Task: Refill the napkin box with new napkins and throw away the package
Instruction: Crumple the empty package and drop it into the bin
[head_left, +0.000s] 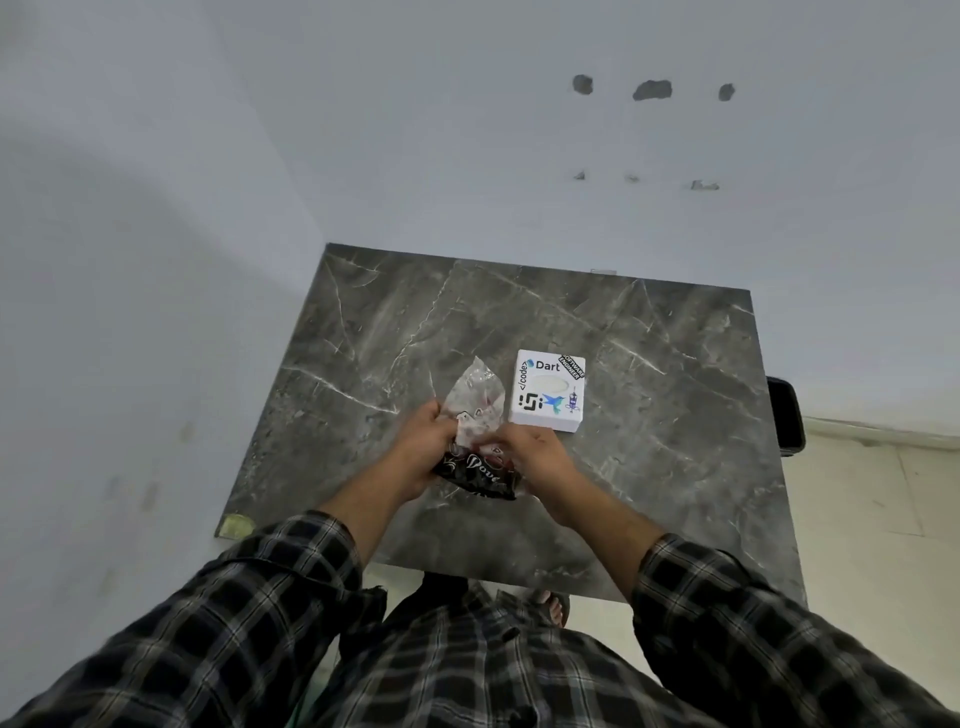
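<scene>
A white square napkin box (548, 392) with stickers and an oval slot on top sits on the dark marble table (649, 364), lid on. Just left of it I hold a plastic napkin package (475, 400), clear at its far end and black with white lettering at its near end. My left hand (423, 441) grips the package's left side. My right hand (530, 454) pinches it from the right, close to the box's near corner. The package is crumpled between both hands; I cannot tell whether napkins are inside.
The table stands in a corner against pale walls at the left and back. A dark object (787, 415) sits off the table's right edge over a light tiled floor. A sandalled foot (553, 608) shows below the table's near edge.
</scene>
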